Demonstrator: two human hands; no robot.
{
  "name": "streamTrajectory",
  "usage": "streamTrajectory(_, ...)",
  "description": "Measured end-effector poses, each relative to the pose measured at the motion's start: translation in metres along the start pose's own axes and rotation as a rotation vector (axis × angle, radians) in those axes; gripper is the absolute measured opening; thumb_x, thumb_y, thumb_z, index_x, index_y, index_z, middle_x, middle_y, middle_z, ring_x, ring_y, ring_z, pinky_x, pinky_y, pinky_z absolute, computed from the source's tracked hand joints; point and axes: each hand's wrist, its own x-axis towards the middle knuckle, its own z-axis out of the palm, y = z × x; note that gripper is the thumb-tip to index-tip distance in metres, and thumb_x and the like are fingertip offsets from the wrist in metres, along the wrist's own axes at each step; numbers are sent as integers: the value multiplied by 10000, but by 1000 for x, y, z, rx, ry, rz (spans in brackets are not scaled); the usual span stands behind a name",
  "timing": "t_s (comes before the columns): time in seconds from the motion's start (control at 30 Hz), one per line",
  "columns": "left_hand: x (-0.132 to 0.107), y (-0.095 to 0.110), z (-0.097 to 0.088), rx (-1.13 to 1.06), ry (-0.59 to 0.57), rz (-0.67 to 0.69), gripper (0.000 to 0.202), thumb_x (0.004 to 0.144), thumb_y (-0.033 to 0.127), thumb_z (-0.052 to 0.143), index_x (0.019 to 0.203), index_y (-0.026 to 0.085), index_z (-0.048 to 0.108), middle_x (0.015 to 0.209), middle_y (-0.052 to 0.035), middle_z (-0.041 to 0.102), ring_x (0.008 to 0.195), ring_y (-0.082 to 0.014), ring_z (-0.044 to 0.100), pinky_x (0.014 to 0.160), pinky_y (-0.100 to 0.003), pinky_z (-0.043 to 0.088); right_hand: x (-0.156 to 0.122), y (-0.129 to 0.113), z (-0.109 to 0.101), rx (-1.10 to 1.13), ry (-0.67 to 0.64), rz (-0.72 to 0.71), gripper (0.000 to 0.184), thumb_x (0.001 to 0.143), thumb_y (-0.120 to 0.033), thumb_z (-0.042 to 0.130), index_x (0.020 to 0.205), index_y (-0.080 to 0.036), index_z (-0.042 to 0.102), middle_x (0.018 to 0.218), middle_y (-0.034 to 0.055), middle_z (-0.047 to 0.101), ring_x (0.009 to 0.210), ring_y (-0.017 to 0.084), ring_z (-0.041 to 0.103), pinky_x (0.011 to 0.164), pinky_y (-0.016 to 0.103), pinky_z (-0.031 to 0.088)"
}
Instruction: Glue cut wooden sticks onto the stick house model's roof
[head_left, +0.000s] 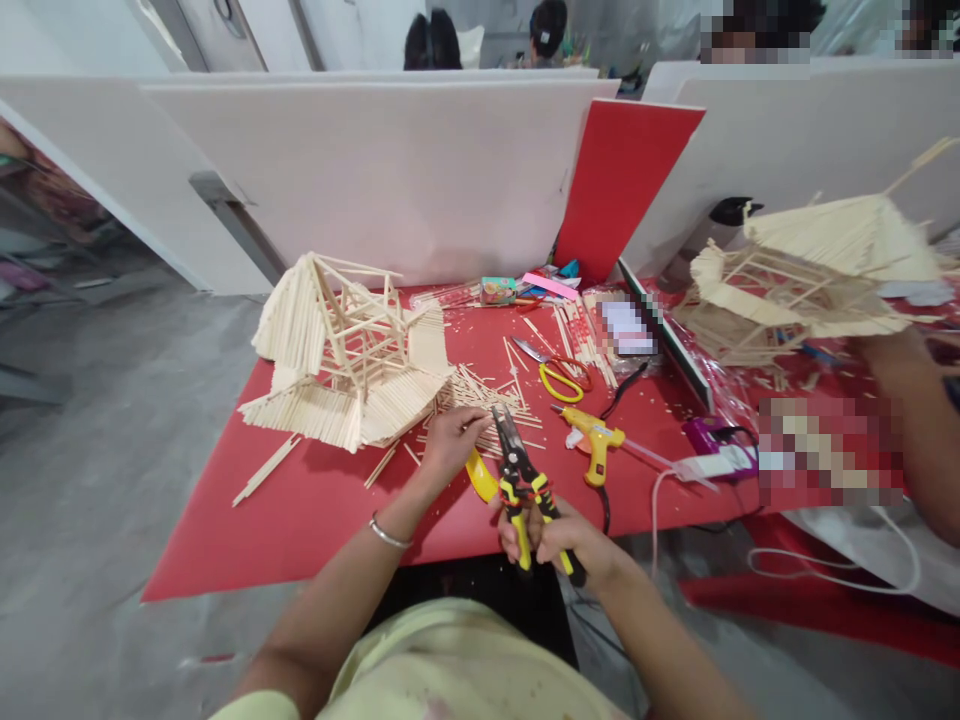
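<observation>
My right hand (pixel 555 540) is wrapped round the black and yellow handles of a pair of pliers (pixel 517 465), whose jaws point away from me and look slightly parted. Just left of the jaws, my left hand (pixel 456 440) has its fingers pinched together; whatever lies between them is too small to make out. Behind that hand is a loose heap of thin wooden sticks (pixel 499 400). A model building made of sticks (pixel 360 360), with a partly covered roof, stands at the left of the red table (pixel 247 550). Under my left hand lies a curved yellow object (pixel 480 477).
Right of the pliers lie a yellow glue gun (pixel 596 440) with its cord and yellow-handled scissors (pixel 559 375). A phone (pixel 628 328) rests on packets behind them. A low divider (pixel 667 335) separates another stick model (pixel 817 270) and a co-worker's arm (pixel 911 430).
</observation>
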Motion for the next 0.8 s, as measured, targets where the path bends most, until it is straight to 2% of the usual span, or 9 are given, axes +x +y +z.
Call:
streamTrajectory(0.1,4,-3,5,107,71,94,420,737,147,649,1147,213,712,1215,-89,689,1106,-247,625,968,-387,484,8,0,7,159,-113,36,630,502,-90,525,1124,-164,592,862,36,592,758,163,573,775,364,457)
streamTrajectory(0.17,1,0,6,-71,-5,85,638,736,129,638,1363,223,565,1299,-111,645,1126,-243,623,947,-387,504,10,-1,11,221,-165,86,642,481,-100,509,1114,-160,592,830,25,576,729,156,572,767,367,466)
streamTrajectory(0.27,-7,8,5,-411,-141,-19,637,802,197,621,1422,179,474,1098,-123,723,912,-204,697,796,-342,554,6,-3,15,219,-207,153,667,459,-133,505,1120,-154,594,818,32,589,727,175,591,759,379,478)
streamTrajectory(0.37,-14,13,-1,-488,-6,-151,422,808,250,654,1215,148,613,856,-63,738,736,-163,696,700,-289,548,-6,-9,20,56,-187,133,649,530,-214,565,1176,-148,578,927,87,638,833,228,623,807,411,479)
streamTrajectory(0.43,-19,14,-5,-482,142,-175,282,787,274,695,1037,147,661,812,-46,726,726,-157,697,699,-275,544,-9,-15,26,-212,-30,52,558,668,-338,605,1194,-155,576,1011,114,649,929,258,624,852,418,470)
streamTrajectory(0.5,-27,16,-9,-475,212,-161,224,790,311,707,935,145,664,828,-53,725,724,-159,703,718,-285,549,-3,-19,31,-629,293,-45,516,803,-460,569,1234,-177,564,1116,132,639,1046,280,595,917,425,444)
streamTrajectory(0.63,-44,22,-13,-416,168,-130,299,849,372,659,1037,141,672,824,-52,718,650,-145,683,674,-275,544,41,-20,32,-1499,959,7,730,855,-522,532,1444,-112,393,1257,242,562,1196,380,501,970,509,379)
streamTrajectory(0.73,-54,26,-20,-393,82,-131,370,882,398,618,1139,133,641,778,-39,699,594,-136,666,611,-259,528,73,-21,27,-1752,1100,165,822,865,-571,502,1471,-40,340,1220,289,558,1159,419,508,919,545,382)
streamTrajectory(0.8,-59,24,-28,-415,65,-151,402,884,409,614,1184,142,601,776,-37,695,573,-137,666,584,-261,526,81,-23,27,-1842,1108,145,808,868,-587,498,1454,-45,375,1244,289,545,1161,418,496,928,549,365)
